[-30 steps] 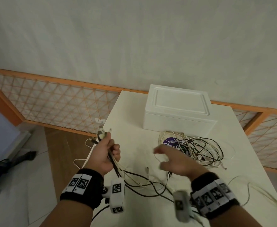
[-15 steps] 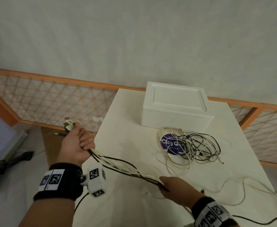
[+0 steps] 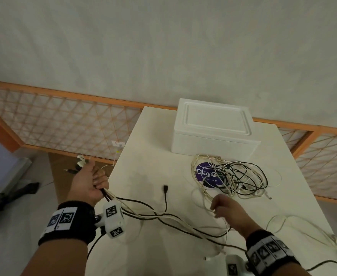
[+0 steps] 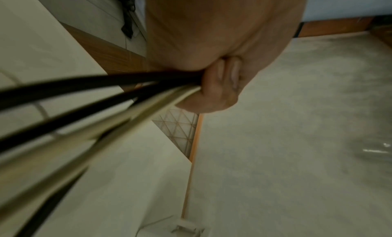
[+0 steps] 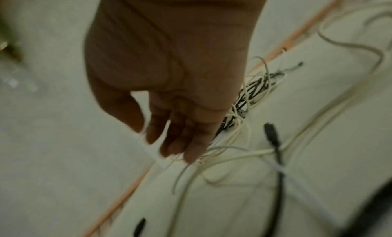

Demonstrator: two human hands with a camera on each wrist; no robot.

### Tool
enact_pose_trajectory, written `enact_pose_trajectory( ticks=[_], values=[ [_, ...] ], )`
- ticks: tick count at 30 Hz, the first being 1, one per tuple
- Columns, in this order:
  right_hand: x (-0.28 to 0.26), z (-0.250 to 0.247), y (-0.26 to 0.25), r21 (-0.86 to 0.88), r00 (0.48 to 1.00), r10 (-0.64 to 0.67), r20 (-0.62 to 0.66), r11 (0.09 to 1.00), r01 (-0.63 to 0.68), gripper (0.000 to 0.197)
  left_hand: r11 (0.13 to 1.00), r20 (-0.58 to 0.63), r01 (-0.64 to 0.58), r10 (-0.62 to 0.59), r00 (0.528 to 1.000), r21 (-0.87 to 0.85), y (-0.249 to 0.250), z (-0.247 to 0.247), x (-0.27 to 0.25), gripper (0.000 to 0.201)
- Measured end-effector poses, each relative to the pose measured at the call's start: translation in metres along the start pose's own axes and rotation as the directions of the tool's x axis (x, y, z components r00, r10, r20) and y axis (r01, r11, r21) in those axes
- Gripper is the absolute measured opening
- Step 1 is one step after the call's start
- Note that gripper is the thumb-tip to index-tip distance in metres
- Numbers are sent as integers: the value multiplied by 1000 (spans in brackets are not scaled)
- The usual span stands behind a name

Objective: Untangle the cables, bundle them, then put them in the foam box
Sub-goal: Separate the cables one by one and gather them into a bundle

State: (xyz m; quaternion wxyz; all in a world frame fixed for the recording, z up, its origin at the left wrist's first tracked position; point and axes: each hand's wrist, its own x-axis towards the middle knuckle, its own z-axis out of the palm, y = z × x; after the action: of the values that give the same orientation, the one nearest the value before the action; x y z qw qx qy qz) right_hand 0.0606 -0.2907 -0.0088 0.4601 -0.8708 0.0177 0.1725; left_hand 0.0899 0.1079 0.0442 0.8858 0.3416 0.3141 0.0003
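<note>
The white table [image 3: 147, 172] filled the lower centre of the head view and served as the reference for all positions. At its far edge stood the foam box [image 3: 213, 142], white, with its lid seated on top. Just in front of the box lay the tangled pile of cables [image 3: 235, 178], black and off-white loops heaped over a round purple disc [image 3: 205, 175] with white lettering. Off the table's left edge, raised above the floor, the left hand [image 3: 88, 182] gripped a bunch of cables [image 3: 143, 212]; in the left wrist view its fingers [image 4: 214, 89] were curled tightly together round the black and cream strands [image 4: 118, 96], and connector ends stuck out above the fist. From that fist the held strands ran rightward across the near half of the table, passing under the right forearm. The right hand [image 3: 225, 206] hovered above the table at the near side of the pile; in the right wrist view its fingers [image 5: 180, 136] hung down, loosely side by side with the thumb slightly apart, and held nothing that could be made out, though motion blur left contact with the cream loops below uncertain. A single black plug end [image 3: 165, 188] lay on the table between the two hands, its lead joining the held strands. Further cream cable [image 3: 303, 228] trailed over the table's near right corner.
</note>
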Motion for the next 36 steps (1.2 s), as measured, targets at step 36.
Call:
enact_pose_trajectory(
  ticks=[36],
  values=[
    [25, 37, -61, 215, 990, 130, 61, 967, -140, 17, 788, 315, 194, -441, 841, 584, -124, 67, -33, 12]
  ],
)
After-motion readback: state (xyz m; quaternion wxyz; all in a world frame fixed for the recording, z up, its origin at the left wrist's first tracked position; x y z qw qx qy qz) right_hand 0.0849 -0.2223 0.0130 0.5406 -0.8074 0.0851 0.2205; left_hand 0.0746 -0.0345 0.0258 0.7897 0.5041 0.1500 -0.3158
